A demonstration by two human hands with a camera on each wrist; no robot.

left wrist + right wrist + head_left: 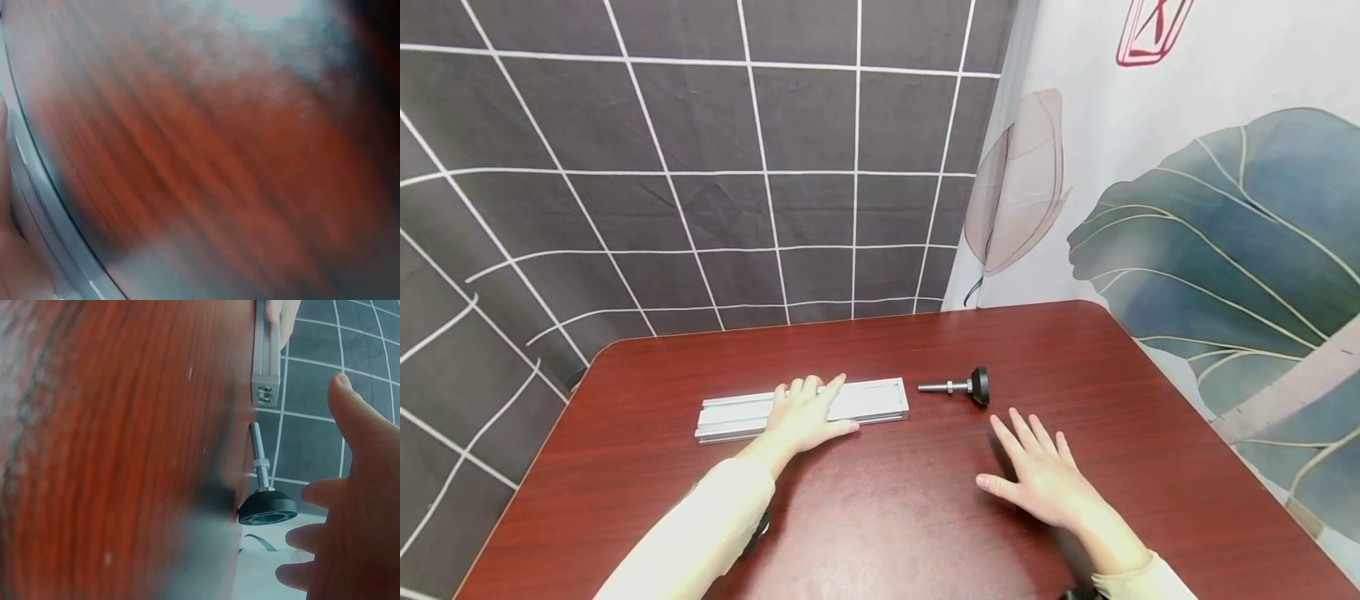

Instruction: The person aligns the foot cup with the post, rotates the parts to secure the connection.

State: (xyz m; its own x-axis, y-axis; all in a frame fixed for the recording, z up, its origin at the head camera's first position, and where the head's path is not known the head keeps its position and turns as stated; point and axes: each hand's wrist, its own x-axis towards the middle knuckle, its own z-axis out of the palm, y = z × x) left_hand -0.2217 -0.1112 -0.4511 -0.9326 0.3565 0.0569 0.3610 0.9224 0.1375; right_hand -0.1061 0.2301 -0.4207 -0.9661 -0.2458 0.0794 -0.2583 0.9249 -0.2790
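Observation:
A silver aluminium profile (872, 400) with slotted sides lies flat on the table. My left hand (805, 419) rests across its middle, fingers spread toward the far edge and thumb along the near edge. In the right wrist view, the profile's end (265, 392) shows holes. To its right, apart from it, a levelling foot (958, 387) lies on its side, with a threaded stud, a nut and a round black base (267, 507). My right hand (1045, 479) is held nearer me than the foot, fingers spread, touching neither part.
The reddish-brown wooden table (895, 508) has rounded far corners. Behind it hangs a dark grey cloth (805, 117) with white grid lines. A white curtain (1090, 250) with leaf prints hangs at the right. The left wrist view is mostly blurred tabletop (206, 162).

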